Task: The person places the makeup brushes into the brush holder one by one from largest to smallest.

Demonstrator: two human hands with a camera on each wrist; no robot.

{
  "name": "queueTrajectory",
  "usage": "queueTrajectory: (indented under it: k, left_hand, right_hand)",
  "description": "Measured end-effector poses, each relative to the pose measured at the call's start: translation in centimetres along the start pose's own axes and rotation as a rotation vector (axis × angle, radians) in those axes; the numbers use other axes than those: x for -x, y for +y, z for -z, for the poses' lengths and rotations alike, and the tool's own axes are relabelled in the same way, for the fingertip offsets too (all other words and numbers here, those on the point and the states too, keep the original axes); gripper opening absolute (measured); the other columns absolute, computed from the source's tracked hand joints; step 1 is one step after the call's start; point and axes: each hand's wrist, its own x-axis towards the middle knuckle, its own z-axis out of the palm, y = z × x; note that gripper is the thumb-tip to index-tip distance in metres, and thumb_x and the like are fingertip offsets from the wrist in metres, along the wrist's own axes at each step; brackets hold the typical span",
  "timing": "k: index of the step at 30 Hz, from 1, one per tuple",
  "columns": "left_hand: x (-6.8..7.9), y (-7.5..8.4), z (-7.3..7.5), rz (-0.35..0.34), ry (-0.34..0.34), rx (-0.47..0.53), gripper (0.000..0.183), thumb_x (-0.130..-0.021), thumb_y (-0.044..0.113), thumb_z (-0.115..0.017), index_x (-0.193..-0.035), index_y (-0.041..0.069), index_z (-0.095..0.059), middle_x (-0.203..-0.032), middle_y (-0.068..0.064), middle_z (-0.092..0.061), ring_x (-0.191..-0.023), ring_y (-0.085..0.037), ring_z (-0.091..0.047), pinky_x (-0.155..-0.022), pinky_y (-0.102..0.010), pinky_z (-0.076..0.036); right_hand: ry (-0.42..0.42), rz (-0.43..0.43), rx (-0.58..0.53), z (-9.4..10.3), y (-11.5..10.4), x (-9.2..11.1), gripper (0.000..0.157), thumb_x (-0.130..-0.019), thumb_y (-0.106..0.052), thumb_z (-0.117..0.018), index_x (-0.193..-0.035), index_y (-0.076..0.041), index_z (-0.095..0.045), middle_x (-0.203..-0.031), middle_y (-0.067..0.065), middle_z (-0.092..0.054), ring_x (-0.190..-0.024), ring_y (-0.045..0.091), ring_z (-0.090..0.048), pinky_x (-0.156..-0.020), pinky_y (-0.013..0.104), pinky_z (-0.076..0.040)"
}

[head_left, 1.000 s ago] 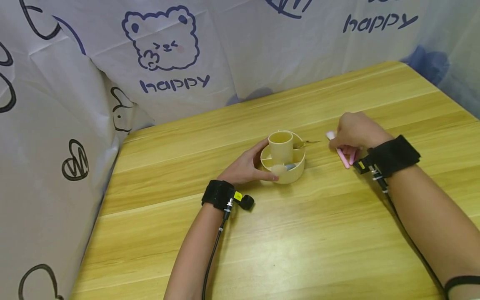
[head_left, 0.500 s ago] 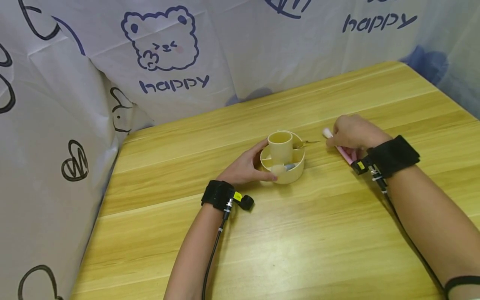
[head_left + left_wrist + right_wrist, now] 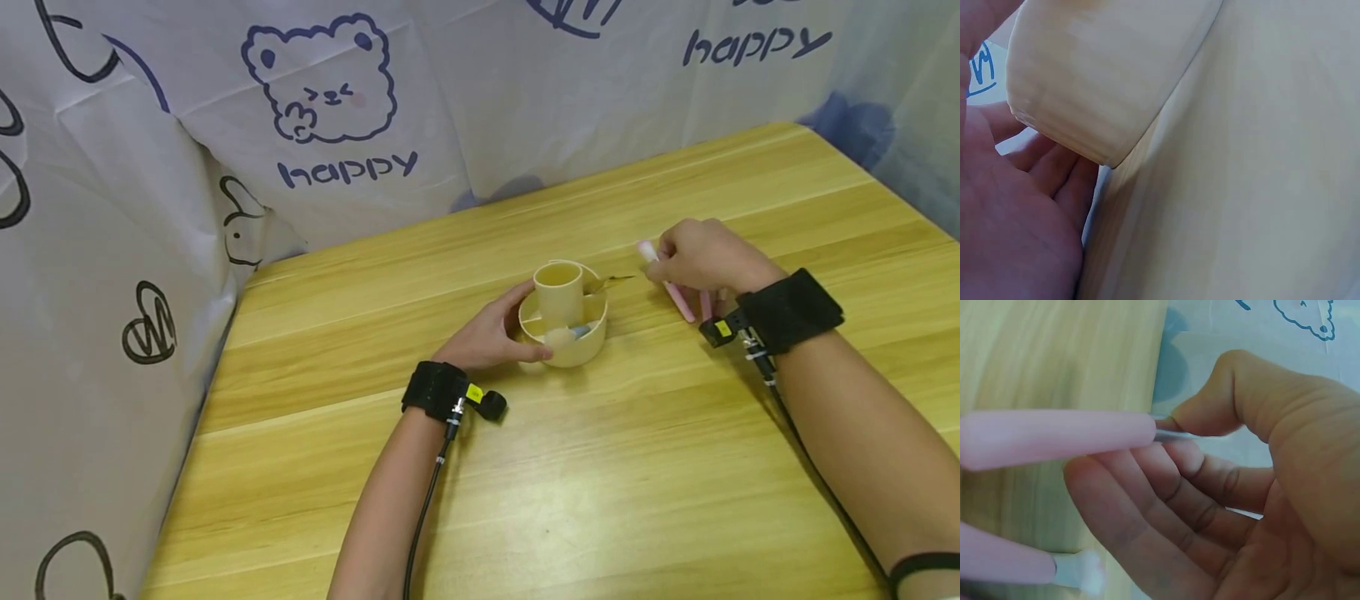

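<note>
A cream, round makeup organizer (image 3: 577, 352) with a tall central cup stands on the table. My left hand (image 3: 491, 333) holds its left side, fingers behind and thumb at the front; in the left wrist view, the organizer's outer wall (image 3: 1110, 69) shows beside the palm (image 3: 1016, 212). A brush with a pale, fluffy head (image 3: 558, 337) and a dark thin-tipped tool (image 3: 617, 278) lie in its compartments. To the right, my right hand (image 3: 708, 254) pinches a pink-handled makeup brush (image 3: 1060, 437) by its metal neck, between thumb and fingers. Below it is a second pink-handled brush (image 3: 1007, 556) with whitish bristles.
The wood-grain table (image 3: 585, 492) reaches back to a white cloth (image 3: 465, 100) printed with bears and lettering. More cloth hangs along the left side. Both wrists wear black straps (image 3: 791, 312) with small cameras and cables.
My right hand has shifted slightly, and the pinched brush's white head has moved up and to the left. My left hand keeps its hold on the organizer.
</note>
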Motion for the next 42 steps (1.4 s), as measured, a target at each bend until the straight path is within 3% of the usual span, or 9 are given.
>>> queueTrajectory:
  k: [15, 23, 30, 42]
  left_hand:
    - [-0.1, 0.0, -0.1, -0.087, -0.014, 0.068, 0.092, -0.077, 0.010, -0.078, -0.151, 0.016, -0.025, -0.146, -0.002, -0.038, -0.132, -0.024, -0.038, -0.111, -0.037, -0.032]
    - [-0.3, 0.0, -0.3, -0.095, -0.015, 0.108, 0.090, -0.076, 0.008, -0.079, -0.150, 0.018, -0.027, -0.145, -0.001, -0.038, -0.131, -0.025, -0.038, -0.110, -0.042, -0.032]
    - [-0.3, 0.0, -0.4, -0.102, -0.005, 0.149, 0.094, -0.074, 0.003, -0.080, -0.150, 0.020, -0.027, -0.147, 0.001, -0.036, -0.135, -0.023, -0.035, -0.110, -0.045, -0.031]
    - [-0.3, -0.2, -0.1, -0.120, -0.028, 0.143, 0.096, -0.077, 0.003, -0.076, -0.154, 0.017, -0.020, -0.151, 0.001, -0.031, -0.139, -0.022, -0.027, -0.116, -0.044, -0.020]
  right_hand:
    - [0.114, 0.047, -0.013, 0.3, -0.8, 0.2, 0.026, -0.092, -0.027, -0.058, -0.104, -0.004, -0.060, -0.068, 0.014, -0.061, -0.044, 0.031, -0.060, -0.039, 0.044, -0.051]
    - [0.229, 0.129, 0.078, 0.6, -1.0, -0.1, 0.034, -0.090, -0.029, -0.060, -0.112, -0.004, -0.067, -0.096, 0.012, -0.067, -0.073, 0.021, -0.060, -0.058, 0.033, -0.052]
    - [0.279, 0.167, 0.088, 0.8, -1.4, 0.3, 0.029, -0.090, -0.026, -0.060, -0.109, -0.006, -0.068, -0.092, 0.010, -0.068, -0.071, 0.021, -0.059, -0.056, 0.032, -0.050]
    - [0.347, 0.191, 0.090, 1.5, -2.3, 1.2, 0.028, -0.090, -0.025, -0.062, -0.108, -0.006, -0.069, -0.093, 0.010, -0.068, -0.080, 0.024, -0.059, -0.069, 0.039, -0.044]
